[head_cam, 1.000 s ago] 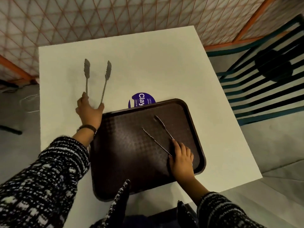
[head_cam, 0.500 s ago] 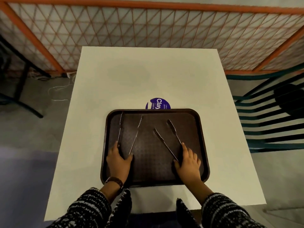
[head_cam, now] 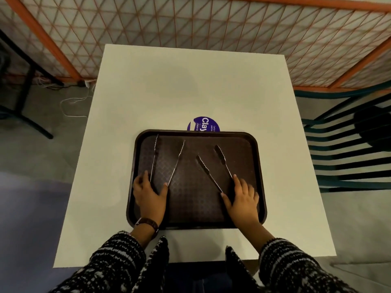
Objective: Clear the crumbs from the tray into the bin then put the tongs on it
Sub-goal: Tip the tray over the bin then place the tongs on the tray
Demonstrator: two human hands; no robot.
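Observation:
A dark brown tray [head_cam: 243, 142] lies on the white table [head_cam: 190, 85], near its front edge. Two metal tongs rest on the tray with their arms spread apart. The left tongs [head_cam: 167, 161] point away from me, and my left hand [head_cam: 149, 195] covers their hinge end, thumb and fingers around the handles. The right tongs [head_cam: 213, 166] angle to the upper left, and my right hand [head_cam: 241, 199] covers their hinge end in the same way. No crumbs show on the tray. No bin is in view.
A round purple sticker [head_cam: 203, 124] shows on the table just behind the tray. An orange lattice fence [head_cam: 190, 24] stands behind the table. A green slatted chair [head_cam: 347, 140] is at the right. A dark table leg and white cable [head_cam: 69, 102] are on the floor at the left.
My left hand brought the left tongs from the table's left side onto the tray. The view swung to face the table squarely. My right hand stayed on the right tongs.

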